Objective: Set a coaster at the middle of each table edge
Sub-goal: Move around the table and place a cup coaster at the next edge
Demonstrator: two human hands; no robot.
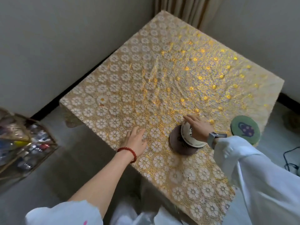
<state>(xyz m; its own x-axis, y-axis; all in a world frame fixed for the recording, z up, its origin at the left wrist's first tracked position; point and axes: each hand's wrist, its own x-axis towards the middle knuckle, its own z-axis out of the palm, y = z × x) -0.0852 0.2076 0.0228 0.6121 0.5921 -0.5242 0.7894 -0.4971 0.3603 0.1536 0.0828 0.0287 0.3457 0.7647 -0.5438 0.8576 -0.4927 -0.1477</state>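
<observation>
A square table (162, 75) wears a gold and white flowered cloth. My right hand (197, 127), with a watch on its wrist, grips a white round coaster (188, 135) tilted up on edge. Beneath it lies a brown round coaster (178, 145) flat on the cloth, near the table's near edge. A green round coaster (245, 129) with a dark blue teapot picture lies at the table's right edge. My left hand (137, 140), wearing a red bead bracelet, rests flat on the cloth with fingers apart, left of the brown coaster.
The table stands in a corner between two pale walls, with a curtain (183, 8) behind its far corner. An open box of packets (24, 143) sits on the floor at the left. A dark cable (290, 158) lies on the floor at the right.
</observation>
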